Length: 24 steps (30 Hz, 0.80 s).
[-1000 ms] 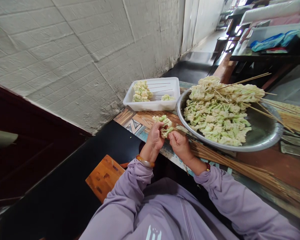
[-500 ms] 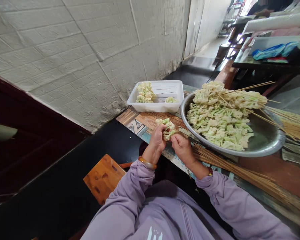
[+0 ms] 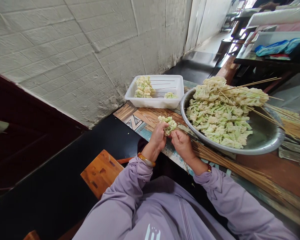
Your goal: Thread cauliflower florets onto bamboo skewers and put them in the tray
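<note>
My left hand [image 3: 158,138] is closed around a piece of cauliflower [image 3: 169,124], held above the table's near edge. Right beside it, my right hand [image 3: 183,144] is closed in a pinch on a thin bamboo skewer [image 3: 186,167], whose lower end shows beneath the hand. Whether the skewer's tip is inside the cauliflower is hidden by my fingers. To the right, a large metal basin [image 3: 267,150] holds a heap of cut cauliflower [image 3: 220,123], with skewered pieces [image 3: 250,96] lying on top. Beyond my hands, a white plastic tray [image 3: 155,103] contains skewered cauliflower [image 3: 143,87].
A bundle of bamboo skewers [image 3: 235,170] lies along the table [image 3: 130,111] in front of the basin. A wooden stool [image 3: 101,173] stands at lower left. The white wall [image 3: 90,60] runs along the left. Another table with a blue packet [image 3: 272,48] is at back right.
The view has shifted slightly. Both hands stay together at the cauliflower, which is turned a little, with the right hand still close against it.
</note>
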Tool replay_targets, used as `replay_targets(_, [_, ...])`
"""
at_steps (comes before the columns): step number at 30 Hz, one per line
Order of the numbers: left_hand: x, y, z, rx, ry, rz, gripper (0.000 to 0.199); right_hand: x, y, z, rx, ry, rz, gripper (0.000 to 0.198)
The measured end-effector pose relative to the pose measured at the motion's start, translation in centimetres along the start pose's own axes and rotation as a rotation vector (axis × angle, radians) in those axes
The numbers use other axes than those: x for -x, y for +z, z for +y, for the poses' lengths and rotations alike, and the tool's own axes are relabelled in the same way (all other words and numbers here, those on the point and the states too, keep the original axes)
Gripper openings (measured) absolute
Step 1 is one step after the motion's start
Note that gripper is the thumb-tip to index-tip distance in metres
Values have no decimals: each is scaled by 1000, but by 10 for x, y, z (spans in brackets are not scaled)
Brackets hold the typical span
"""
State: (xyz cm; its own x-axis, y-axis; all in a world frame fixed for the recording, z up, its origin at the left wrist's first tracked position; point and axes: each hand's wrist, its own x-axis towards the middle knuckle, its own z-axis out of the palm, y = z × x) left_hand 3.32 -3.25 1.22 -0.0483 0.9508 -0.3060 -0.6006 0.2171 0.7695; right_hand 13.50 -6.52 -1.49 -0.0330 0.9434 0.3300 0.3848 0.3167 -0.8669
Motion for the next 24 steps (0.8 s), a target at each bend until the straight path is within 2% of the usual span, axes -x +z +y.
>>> replay_targets(3, [1,-4,4,-5,41,-118,16,-2,0,1,-30,15,4,36])
replay_targets(5, [0,-6,9,5,82,-153,22,-3,0,2,-47,21,-3,37])
replay_targets(11, [-4,-9,18,34,138,-90,30,-2,0,2,-53,34,-15,35])
replay_targets(17, [-7,-7,16,-13,165,-71,26,-4,1,-3,-7,-48,-12,30])
replay_targets(24, [-12,2,14,-77,173,-30,25,-7,4,3,73,-59,2,26])
